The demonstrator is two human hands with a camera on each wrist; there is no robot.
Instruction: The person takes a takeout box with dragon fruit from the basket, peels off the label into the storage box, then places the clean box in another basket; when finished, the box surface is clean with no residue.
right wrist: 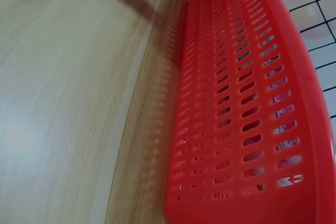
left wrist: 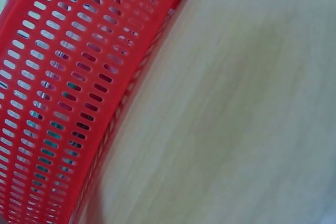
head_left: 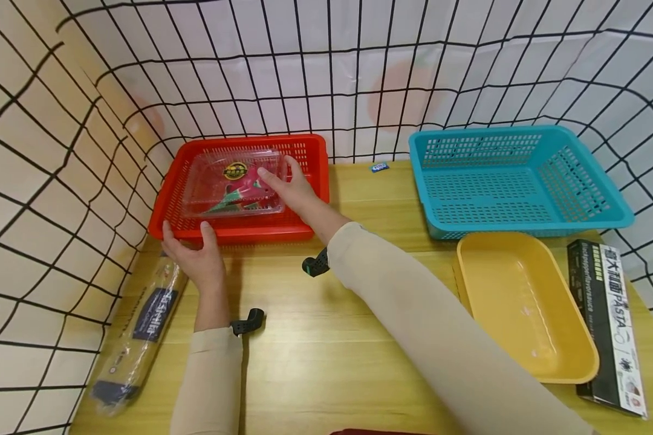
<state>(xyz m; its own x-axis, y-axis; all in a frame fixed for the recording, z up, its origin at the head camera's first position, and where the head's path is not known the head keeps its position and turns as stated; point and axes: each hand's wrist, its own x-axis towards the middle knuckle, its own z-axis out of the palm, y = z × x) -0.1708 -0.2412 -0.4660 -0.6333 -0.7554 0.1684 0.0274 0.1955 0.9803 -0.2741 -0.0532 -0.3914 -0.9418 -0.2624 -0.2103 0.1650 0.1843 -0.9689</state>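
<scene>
A clear plastic clamshell box (head_left: 209, 172) with a yellow-and-black label and a pink and green pattern lies inside the red basket (head_left: 239, 234). At the box's right end, my right hand (head_left: 299, 190) reaches over the basket; its straight thumb lies over the lid and its fingers are beside the end. My left hand (head_left: 196, 260) is spread at the basket's front left, fingertips near the rim and nothing held. Both wrist views show the perforated basket wall (left wrist: 68, 77), with neither hand's hold visible there.
A teal basket (head_left: 484, 175) stands at the back right, with a yellow tray (head_left: 522, 308) and a black-and-white pasta box (head_left: 604, 326) before it. A spaghetti pack (head_left: 147, 326) lies left. Between the baskets is a small blue packet (head_left: 379, 167). Black wire mesh (head_left: 332, 78) encloses the table.
</scene>
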